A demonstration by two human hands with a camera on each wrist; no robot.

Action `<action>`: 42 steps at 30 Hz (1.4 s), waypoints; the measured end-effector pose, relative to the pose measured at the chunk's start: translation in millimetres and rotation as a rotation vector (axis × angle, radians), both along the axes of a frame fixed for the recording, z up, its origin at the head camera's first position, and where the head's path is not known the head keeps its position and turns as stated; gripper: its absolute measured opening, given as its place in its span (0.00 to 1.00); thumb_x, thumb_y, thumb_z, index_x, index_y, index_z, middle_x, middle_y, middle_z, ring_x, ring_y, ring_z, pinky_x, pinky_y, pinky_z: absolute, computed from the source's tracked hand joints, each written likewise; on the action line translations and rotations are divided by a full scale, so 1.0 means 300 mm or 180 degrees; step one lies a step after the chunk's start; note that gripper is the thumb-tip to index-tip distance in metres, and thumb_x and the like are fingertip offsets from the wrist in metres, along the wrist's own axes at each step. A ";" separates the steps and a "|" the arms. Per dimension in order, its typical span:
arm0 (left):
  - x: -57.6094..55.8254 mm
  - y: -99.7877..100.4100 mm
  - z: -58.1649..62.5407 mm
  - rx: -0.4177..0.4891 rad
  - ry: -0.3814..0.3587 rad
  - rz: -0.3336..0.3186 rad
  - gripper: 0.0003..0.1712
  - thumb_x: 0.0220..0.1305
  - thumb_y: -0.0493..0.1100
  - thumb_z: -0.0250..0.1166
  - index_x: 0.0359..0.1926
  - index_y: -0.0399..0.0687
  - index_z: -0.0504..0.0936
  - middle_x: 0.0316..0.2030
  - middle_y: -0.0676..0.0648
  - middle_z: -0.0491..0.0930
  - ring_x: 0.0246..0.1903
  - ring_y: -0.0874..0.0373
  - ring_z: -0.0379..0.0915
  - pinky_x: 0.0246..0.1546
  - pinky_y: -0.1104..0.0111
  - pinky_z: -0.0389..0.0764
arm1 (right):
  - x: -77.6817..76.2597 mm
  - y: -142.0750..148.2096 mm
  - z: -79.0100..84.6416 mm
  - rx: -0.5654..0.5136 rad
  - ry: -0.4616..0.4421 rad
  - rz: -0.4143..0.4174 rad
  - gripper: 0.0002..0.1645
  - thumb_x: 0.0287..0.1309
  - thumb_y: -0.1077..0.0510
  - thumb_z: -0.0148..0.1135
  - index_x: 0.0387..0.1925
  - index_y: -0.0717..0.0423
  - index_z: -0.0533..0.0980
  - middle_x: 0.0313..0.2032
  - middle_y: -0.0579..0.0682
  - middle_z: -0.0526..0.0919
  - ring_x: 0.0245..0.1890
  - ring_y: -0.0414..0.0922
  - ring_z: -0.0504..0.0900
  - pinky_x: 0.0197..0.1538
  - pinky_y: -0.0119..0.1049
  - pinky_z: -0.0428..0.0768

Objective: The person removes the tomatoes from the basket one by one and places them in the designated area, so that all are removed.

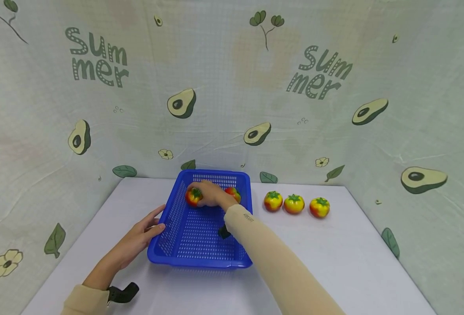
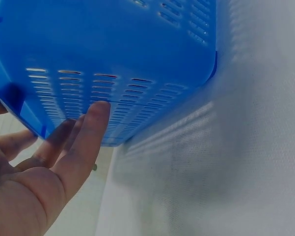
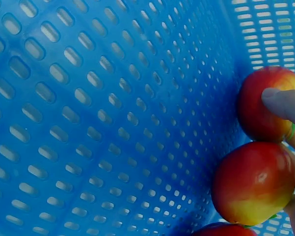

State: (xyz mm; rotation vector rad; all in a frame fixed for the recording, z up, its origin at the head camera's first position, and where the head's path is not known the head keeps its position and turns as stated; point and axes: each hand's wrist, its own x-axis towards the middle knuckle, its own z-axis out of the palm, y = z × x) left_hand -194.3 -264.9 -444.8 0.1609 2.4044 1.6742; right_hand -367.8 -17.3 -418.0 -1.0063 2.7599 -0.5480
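Note:
A blue slotted plastic basket point(image 1: 200, 261) sits on the white table. Inside its far left part, my right hand point(image 1: 210, 194) grips a red-and-yellow persimmon point(image 1: 193, 197) with a green leafy top. Another persimmon point(image 1: 233, 193) lies near the far right corner, partly behind that wrist. The right wrist view has my thumb pressed on one persimmon point(image 3: 257, 118), a second persimmon point(image 3: 253, 184) touching it, and a third persimmon point(image 3: 223, 230) cut off below. My left hand point(image 1: 139, 234) holds the basket's left rim, thumb at the edge, fingers point(image 2: 91, 132) against the outer wall.
Three more persimmons stand in a row right of the basket: a left one point(image 1: 273, 201), a middle one point(image 1: 293, 204) and a right one point(image 1: 319, 208). A printed cloth point(image 1: 216, 57) hangs around the table's back and sides. A black wrist camera point(image 1: 123, 293) sits on the left wrist.

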 end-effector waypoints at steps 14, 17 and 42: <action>-0.009 0.011 0.004 -0.0021 -0.0010 -0.0013 0.43 0.81 0.56 0.58 0.87 0.60 0.48 0.74 0.32 0.63 0.69 0.35 0.69 0.65 0.43 0.79 | 0.016 0.028 0.051 0.0000 -0.0154 0.0120 0.36 0.67 0.56 0.74 0.73 0.37 0.74 0.75 0.52 0.70 0.74 0.52 0.70 0.75 0.53 0.71; -0.007 0.012 0.007 -0.0027 -0.0016 -0.0015 0.43 0.81 0.56 0.58 0.87 0.59 0.48 0.74 0.31 0.62 0.69 0.35 0.68 0.65 0.43 0.79 | 0.019 0.044 0.106 0.0004 -0.0129 0.0305 0.36 0.67 0.57 0.74 0.73 0.39 0.75 0.71 0.52 0.73 0.70 0.51 0.72 0.74 0.51 0.73; 0.000 0.006 0.011 -0.0046 -0.0069 -0.0018 0.44 0.82 0.56 0.56 0.87 0.59 0.45 0.75 0.30 0.60 0.70 0.36 0.67 0.68 0.42 0.76 | 0.129 0.508 0.438 0.0089 0.0201 0.0417 0.36 0.63 0.59 0.75 0.71 0.46 0.76 0.61 0.56 0.76 0.58 0.53 0.78 0.62 0.48 0.84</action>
